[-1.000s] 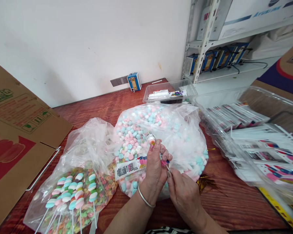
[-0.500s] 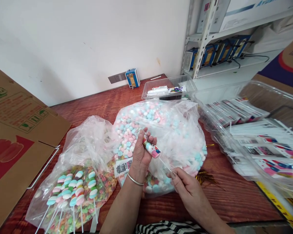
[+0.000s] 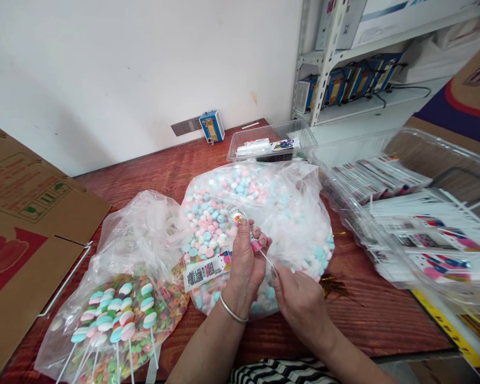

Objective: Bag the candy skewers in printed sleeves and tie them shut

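My left hand (image 3: pixel 248 261) is closed round a marshmallow skewer (image 3: pixel 237 215) in a small clear printed wrapper, its top showing above the thumb. The skewer's white stick (image 3: pixel 268 260) runs down to the right, and my right hand (image 3: pixel 298 296) pinches its lower end. Beneath both hands lies a big clear bag of pink, blue and white marshmallows (image 3: pixel 204 224). A flat printed wrapper (image 3: pixel 208 271) rests on that bag, beside my left wrist. Several unwrapped marshmallow skewers (image 3: pixel 116 314) lie at the left on a clear bag of colourful gummy rings (image 3: pixel 176 298).
At the right stands a clear plastic bin (image 3: pixel 356 229) with stacks of printed wrappers (image 3: pixel 440 240). A smaller clear tray (image 3: pixel 272 152) sits behind the marshmallows. Gold tinsel (image 3: pixel 338 288) lies on the wooden table (image 3: pixel 376 320). A cardboard box (image 3: pixel 36 229) is at the left edge.
My right hand has moved up the stick, closer to my left. The left hand now covers more of the wrapped skewer, whose top end shows above the thumb. The camera view has shifted slightly.
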`<control>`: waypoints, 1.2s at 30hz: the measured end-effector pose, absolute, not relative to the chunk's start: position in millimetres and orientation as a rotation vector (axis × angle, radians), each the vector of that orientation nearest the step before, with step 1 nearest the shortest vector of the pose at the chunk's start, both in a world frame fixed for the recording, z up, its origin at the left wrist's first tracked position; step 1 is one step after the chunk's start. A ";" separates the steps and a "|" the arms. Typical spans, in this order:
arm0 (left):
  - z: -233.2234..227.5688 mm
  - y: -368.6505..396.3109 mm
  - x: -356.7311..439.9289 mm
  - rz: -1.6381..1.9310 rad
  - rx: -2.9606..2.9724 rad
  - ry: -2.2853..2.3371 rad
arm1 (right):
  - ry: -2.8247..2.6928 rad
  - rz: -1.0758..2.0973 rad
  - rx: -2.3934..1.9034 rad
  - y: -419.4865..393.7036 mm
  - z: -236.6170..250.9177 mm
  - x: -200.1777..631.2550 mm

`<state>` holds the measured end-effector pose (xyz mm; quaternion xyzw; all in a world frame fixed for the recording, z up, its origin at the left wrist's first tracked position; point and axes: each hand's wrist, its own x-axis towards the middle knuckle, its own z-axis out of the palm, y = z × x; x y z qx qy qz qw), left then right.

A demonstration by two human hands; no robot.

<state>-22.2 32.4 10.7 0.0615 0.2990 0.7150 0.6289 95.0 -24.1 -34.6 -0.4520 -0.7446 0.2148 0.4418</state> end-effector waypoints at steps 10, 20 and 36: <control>13.9 26.7 -18.7 1.519 0.186 0.465 | -0.934 1.932 -0.821 -21.4 -15.3 90.8; 7.2 21.9 -18.5 1.468 0.243 0.635 | -1.966 0.321 -1.194 -16.3 -29.0 99.6; 17.1 28.5 -15.0 1.525 0.210 0.582 | -1.994 0.335 -1.173 -25.4 -33.1 89.3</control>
